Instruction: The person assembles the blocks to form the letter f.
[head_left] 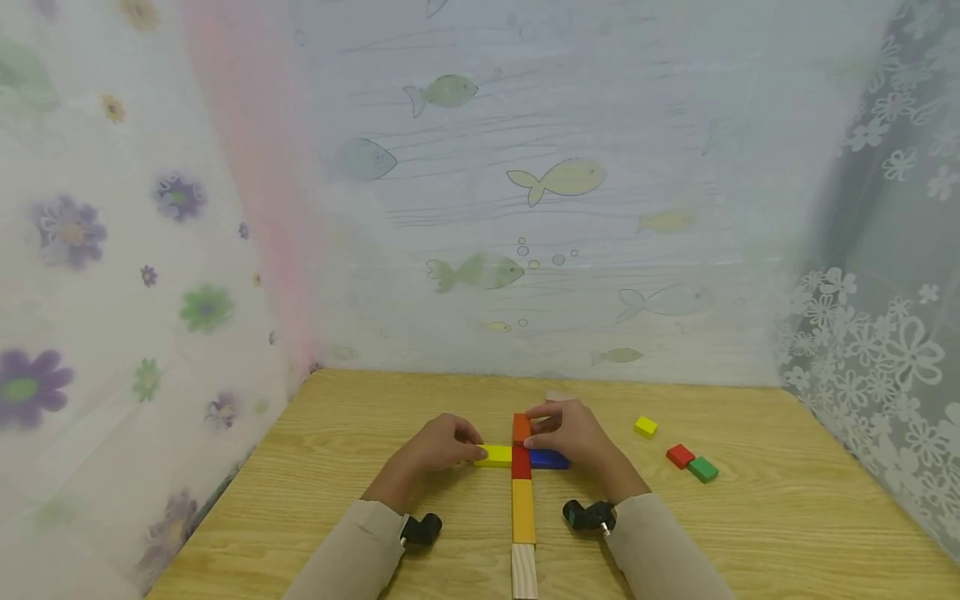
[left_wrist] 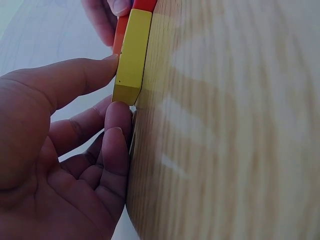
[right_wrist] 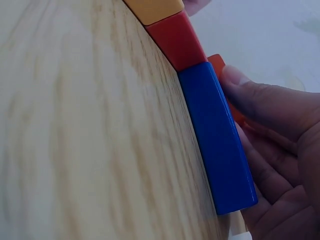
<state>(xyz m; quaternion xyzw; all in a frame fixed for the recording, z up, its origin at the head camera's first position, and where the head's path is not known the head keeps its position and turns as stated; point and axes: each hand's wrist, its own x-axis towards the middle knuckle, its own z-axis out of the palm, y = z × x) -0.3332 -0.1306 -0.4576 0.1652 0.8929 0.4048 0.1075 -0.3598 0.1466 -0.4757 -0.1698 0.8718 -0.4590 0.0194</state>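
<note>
A cross of wooden blocks lies on the table, centred on a red block (head_left: pixel 521 463). My left hand (head_left: pixel 442 443) has thumb and fingers curled at the outer end of the yellow block (left_wrist: pixel 134 50), which meets the red block's left side. My right hand (head_left: pixel 567 433) holds the orange block (head_left: pixel 521 427) at the far end of the row, thumb and index finger at its right side. Partly under that hand lies a blue block (right_wrist: pixel 215 135), touching the red one. Toward me the row continues with a yellow-orange block (head_left: pixel 523 510) and a plain wood block (head_left: pixel 524 571).
Loose on the table (head_left: pixel 787 517) to the right are a small yellow block (head_left: pixel 646 427), a red block (head_left: pixel 680 456) and a green block (head_left: pixel 703 469), the last two touching. Behind my right hand a pale block (head_left: pixel 557 396) shows partly. Patterned curtains surround the table.
</note>
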